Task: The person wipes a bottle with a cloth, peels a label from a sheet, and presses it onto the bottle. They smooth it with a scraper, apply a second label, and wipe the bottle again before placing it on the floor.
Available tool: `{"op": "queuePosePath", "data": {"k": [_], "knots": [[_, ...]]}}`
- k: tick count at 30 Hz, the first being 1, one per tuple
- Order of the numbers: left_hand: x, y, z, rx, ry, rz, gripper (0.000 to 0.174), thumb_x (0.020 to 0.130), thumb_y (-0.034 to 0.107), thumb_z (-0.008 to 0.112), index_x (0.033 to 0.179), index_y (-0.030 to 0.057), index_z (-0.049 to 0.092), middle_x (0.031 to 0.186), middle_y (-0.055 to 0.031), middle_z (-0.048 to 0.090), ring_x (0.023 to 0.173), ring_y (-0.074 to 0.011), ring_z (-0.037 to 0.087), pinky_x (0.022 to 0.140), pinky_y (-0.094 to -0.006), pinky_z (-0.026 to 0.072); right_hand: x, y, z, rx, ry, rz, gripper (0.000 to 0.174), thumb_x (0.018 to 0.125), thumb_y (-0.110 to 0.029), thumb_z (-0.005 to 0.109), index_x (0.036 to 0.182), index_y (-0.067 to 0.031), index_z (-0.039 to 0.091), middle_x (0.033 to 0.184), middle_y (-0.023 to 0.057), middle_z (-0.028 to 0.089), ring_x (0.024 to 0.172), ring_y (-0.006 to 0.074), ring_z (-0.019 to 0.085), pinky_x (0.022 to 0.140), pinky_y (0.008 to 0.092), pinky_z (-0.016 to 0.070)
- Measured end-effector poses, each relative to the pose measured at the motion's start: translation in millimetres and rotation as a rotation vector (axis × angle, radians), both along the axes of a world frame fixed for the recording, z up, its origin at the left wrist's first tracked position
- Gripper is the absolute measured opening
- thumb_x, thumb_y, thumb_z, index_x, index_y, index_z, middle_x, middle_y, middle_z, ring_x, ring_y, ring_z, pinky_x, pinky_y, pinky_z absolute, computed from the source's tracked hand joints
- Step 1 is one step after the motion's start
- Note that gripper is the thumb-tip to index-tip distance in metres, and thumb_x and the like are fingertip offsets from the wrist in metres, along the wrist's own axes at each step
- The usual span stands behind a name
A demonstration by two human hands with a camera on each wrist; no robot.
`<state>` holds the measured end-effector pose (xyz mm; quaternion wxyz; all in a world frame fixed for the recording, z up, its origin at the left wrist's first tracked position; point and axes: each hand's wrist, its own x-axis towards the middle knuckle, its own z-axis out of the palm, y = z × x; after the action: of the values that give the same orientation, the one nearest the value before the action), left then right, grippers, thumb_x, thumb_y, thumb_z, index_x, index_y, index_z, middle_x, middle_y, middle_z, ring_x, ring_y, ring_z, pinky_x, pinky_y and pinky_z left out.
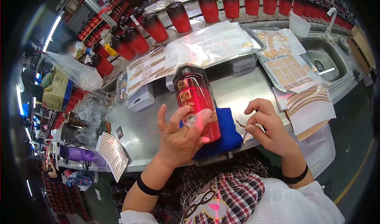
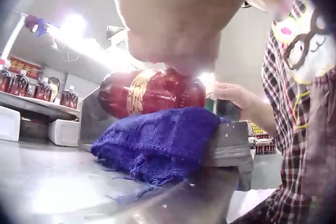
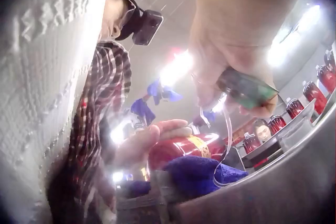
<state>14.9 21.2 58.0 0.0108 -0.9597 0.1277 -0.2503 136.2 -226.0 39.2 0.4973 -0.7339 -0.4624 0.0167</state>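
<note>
A red glass bottle [image 1: 202, 93] with gold characters lies on a folded blue cloth [image 1: 230, 129], its neck pointing away from the person. The left hand [image 1: 180, 135] rests over the lower part of the bottle, fingers spread, with something small and white at the fingertips. To the right of the bottle, the right hand [image 1: 273, 129] pinches a thin tool with a dark tip, off the glass. In the right wrist view a dark green object [image 3: 248, 90] also sits in the right hand [image 3: 236, 50], and a thin clear strip [image 3: 228, 129] hangs near it.
Behind the bottle, a tray with gold decal sheets [image 1: 198, 45] spans the bench; more sheets [image 1: 291, 71] lie to the right beside a sink [image 1: 330, 59]. Red and black bottles [image 1: 208, 6] line the far edge. A striped sheet [image 1: 112, 154] overhangs the near left edge.
</note>
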Motion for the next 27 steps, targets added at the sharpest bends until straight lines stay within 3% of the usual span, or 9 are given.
{"op": "queuePosePath", "data": {"k": [2,3,6,9,12,15,18,19,27], "knots": [[2,2,-3,-0.057,-0.034,0.025,0.053,0.101,0.05,0.04,0.13,0.0109,0.062,0.103,0.0003,0.073,0.126,-0.0238,0.045,0.118,-0.0517,0.0109,0,-2,0,-0.005,-0.005,-0.014,0.013,0.086,-0.013,0.07,0.082,-0.0047,0.06,0.107,0.0115,0.055,0.106,0.0304,0.049,0.095,0.0392,0.0378],[-1,4,-6,-0.002,-0.024,0.046,0.058,0.1,0.054,0.041,0.134,0.0093,0.057,0.112,-0.0012,0.071,0.128,-0.0256,0.043,0.117,-0.0522,0.0115,0,-3,0,-0.01,-0.006,-0.018,0.013,0.086,-0.013,0.07,0.082,-0.0047,0.061,0.107,0.0115,0.055,0.106,0.0303,0.049,0.095,0.0391,0.0377],[-17,-5,-21,-0.23,-0.114,0.037,0.057,0.096,0.054,0.051,0.134,0.0124,0.057,0.11,0.0013,0.069,0.126,-0.0253,0.044,0.116,-0.0537,0.013,2,-5,0,-0.007,-0.019,-0.022,0.013,0.086,-0.012,0.07,0.082,-0.0045,0.06,0.107,0.0115,0.055,0.106,0.0301,0.049,0.094,0.039,0.0379],[-36,-7,-45,-0.279,-0.155,0.063,0.06,0.093,0.045,0.061,0.139,0.0071,0.048,0.128,-0.0064,0.064,0.134,-0.0284,0.037,0.115,-0.056,0.0133,4,-5,-5,0.003,-0.018,-0.02,0.013,0.086,-0.012,0.07,0.082,-0.0041,0.06,0.108,0.0116,0.055,0.106,0.0297,0.049,0.094,0.0387,0.0378],[-39,-3,-38,-0.087,-0.128,0.172,0.054,0.088,0.03,0.069,0.136,0.0116,0.053,0.121,-0.0047,0.067,0.133,-0.0269,0.04,0.116,-0.0574,0.0122,3,2,-5,0.0,0.018,-0.002,0.013,0.087,-0.012,0.07,0.082,-0.004,0.061,0.109,0.0119,0.055,0.106,0.0296,0.049,0.094,0.0385,0.0382],[-30,-11,-22,0.208,-0.204,0.022,0.052,0.084,0.021,0.071,0.134,0.0178,0.057,0.117,-0.001,0.07,0.13,-0.0257,0.044,0.117,-0.0569,0.0101,3,7,-5,0.003,0.017,0.004,0.013,0.087,-0.012,0.07,0.081,-0.0039,0.061,0.109,0.0122,0.055,0.107,0.0297,0.049,0.094,0.0384,0.0387],[-27,-15,-29,0.098,-0.098,0.048,0.04,0.09,0.016,0.058,0.128,0.026,0.063,0.119,0.0072,0.069,0.132,-0.0208,0.044,0.116,-0.0551,0.0116,1,9,-2,-0.005,0.039,-0.003,0.013,0.087,-0.012,0.07,0.081,-0.0038,0.061,0.109,0.0121,0.055,0.108,0.0297,0.049,0.094,0.0389,0.039],[-22,-13,-33,0.041,-0.14,0.032,0.052,0.082,0.02,0.073,0.132,0.0193,0.059,0.119,0.0001,0.069,0.129,-0.0267,0.046,0.118,-0.0559,0.0097,1,8,-2,-0.014,0.03,-0.004,0.013,0.087,-0.012,0.07,0.081,-0.0038,0.061,0.109,0.012,0.055,0.108,0.0295,0.049,0.094,0.0389,0.0389],[-23,-15,-44,-0.254,-0.149,0.157,0.069,0.084,0.038,0.072,0.138,0.0029,0.049,0.127,-0.0084,0.064,0.131,-0.0321,0.043,0.115,-0.0564,0.0135,5,10,-7,-0.015,0.015,0.006,0.015,0.088,-0.014,0.068,0.081,-0.004,0.06,0.108,0.0116,0.056,0.107,0.0292,0.049,0.095,0.0383,0.0376]]}}
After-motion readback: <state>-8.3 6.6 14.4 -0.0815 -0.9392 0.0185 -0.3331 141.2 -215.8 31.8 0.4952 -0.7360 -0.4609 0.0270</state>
